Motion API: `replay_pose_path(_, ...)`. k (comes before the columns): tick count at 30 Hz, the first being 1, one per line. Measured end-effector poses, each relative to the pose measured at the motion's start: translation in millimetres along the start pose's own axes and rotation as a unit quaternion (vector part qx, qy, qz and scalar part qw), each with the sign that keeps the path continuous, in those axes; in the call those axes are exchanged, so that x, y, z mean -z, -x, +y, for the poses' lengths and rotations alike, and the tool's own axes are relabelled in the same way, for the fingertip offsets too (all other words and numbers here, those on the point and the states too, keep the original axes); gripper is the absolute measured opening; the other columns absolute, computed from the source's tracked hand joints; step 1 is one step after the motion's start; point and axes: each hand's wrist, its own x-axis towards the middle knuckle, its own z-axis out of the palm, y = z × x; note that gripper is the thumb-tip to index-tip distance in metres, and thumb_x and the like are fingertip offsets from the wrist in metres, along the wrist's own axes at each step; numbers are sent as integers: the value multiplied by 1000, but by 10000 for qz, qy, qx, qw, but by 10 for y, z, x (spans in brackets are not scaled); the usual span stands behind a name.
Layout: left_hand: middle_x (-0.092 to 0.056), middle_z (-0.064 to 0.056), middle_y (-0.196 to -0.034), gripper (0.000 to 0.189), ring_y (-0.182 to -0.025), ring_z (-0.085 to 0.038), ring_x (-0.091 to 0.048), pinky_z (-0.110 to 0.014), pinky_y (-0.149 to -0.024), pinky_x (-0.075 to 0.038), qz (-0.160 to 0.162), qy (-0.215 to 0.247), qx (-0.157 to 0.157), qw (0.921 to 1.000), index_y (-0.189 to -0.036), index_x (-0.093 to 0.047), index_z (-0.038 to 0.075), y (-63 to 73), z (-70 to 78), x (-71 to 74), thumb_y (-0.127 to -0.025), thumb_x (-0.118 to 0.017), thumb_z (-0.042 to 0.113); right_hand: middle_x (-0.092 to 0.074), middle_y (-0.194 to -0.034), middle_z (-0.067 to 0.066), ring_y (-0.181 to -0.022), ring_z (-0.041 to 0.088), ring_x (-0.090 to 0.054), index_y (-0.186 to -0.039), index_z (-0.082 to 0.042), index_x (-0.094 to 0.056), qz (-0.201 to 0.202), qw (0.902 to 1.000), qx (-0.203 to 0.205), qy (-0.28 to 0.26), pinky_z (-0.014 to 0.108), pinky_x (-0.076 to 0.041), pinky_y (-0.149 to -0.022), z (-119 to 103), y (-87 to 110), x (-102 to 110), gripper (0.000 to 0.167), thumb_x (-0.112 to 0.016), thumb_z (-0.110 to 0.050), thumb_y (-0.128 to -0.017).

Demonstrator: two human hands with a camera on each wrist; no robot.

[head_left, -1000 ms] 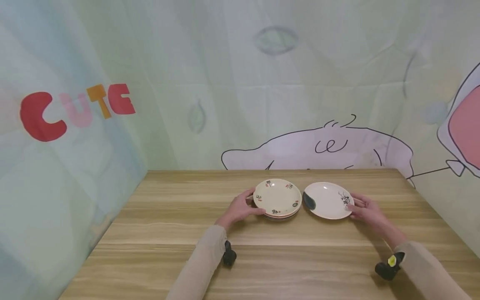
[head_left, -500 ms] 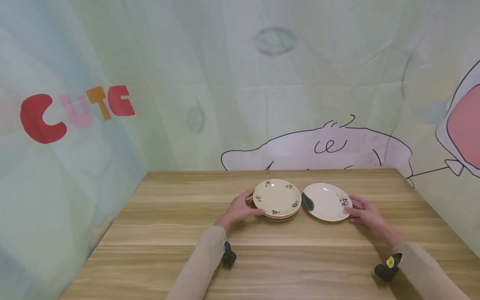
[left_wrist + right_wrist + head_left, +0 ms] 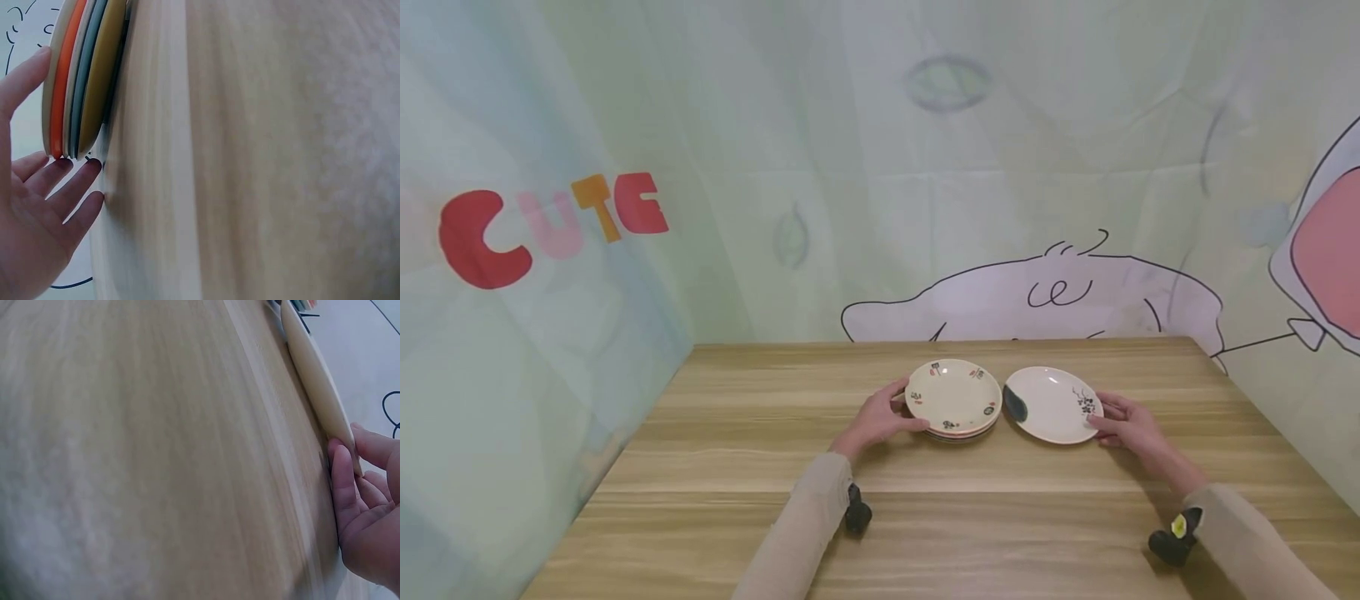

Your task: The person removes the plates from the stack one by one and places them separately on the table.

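A stack of several round plates (image 3: 953, 398) sits on the table; the top one is cream with small printed figures round its rim. In the left wrist view the stack (image 3: 69, 94) shows cream, orange, teal and yellow edges. My left hand (image 3: 877, 420) rests against its left side, thumb at the top rim and loosely spread fingertips along the edge. To the right, my right hand (image 3: 1133, 427) pinches the right rim of a white plate (image 3: 1052, 406) with a dark leaf-shaped patch and a floral print. Its thumb lies on top, with fingers (image 3: 342, 478) underneath. This plate's left edge is right beside the stack.
The wood-grain table (image 3: 775, 383) spreads in front of and to both sides of the plates. A printed curtain (image 3: 760, 208) hangs behind the far edge. Black wrist cameras (image 3: 857, 512) sit at both sleeves, low over the tabletop.
The white plate and my right hand have shifted slightly left and toward the front, the plate's right side coming down a little. My left hand and the stack stay in place.
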Motion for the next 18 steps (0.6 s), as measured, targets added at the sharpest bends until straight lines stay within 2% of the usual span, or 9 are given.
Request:
replay_pose_path(8,-39,-12,-140,88,-117,-28,-48,-40,-99,-39,22,56,-42,10000,-141,-31,7,-4,-9,7,-70,-78,30,-15,-142,30,-67,4,-58,-140,10,-13,39,9998,-176,-1,21,-53,-63,-47,1,-18,70,-56,-9,-89)
replay_pose_path(18,-38,-11,-140,87,-117,-29,-48,-41,-99,-39,-18,21,-44,10000,-141,-31,8,5,-2,8,-71,-77,30,-19,-139,32,-71,3,-60,-137,13,-16,120,9998,-25,132,23,-54,-66,-42,15,20,66,-55,-10,-89)
